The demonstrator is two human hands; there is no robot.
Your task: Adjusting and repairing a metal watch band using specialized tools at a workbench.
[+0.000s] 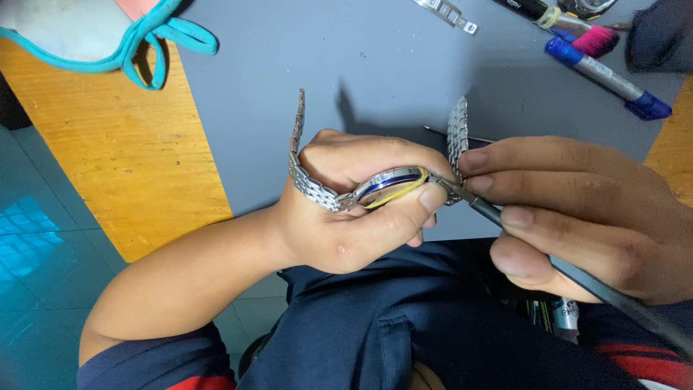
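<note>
Seen from the head camera, a person at a grey work mat (346, 65) grips a steel wristwatch (390, 186) edge-on. The left hand (354, 202) is closed firmly around the watch, thumb pressed along the rim of the case, where a blue and yellow band shows. The two halves of the metal bracelet (297, 133) stand up on either side of the case, unclasped. The right hand (577, 209), just right of the watch, pinches a slim dark tool (577, 278) pen-fashion, fingers curled tight on the shaft; its tip meets the case at the point where the bracelet joins. Whether the tip has gone in cannot be told.

The work looks to be mid-way at most: the case still appears closed and the bracelet attached, with the prying or pin work seemingly yet to give.

Beyond the watch, at the mat's far edge, lie a blue-capped pen (606, 79), a pink-bristled brush (595, 40) and a loose metal clasp piece (451, 13). Far left of the watch, a teal-trimmed face mask (108, 36) rests on the wooden bench (137, 152).
</note>
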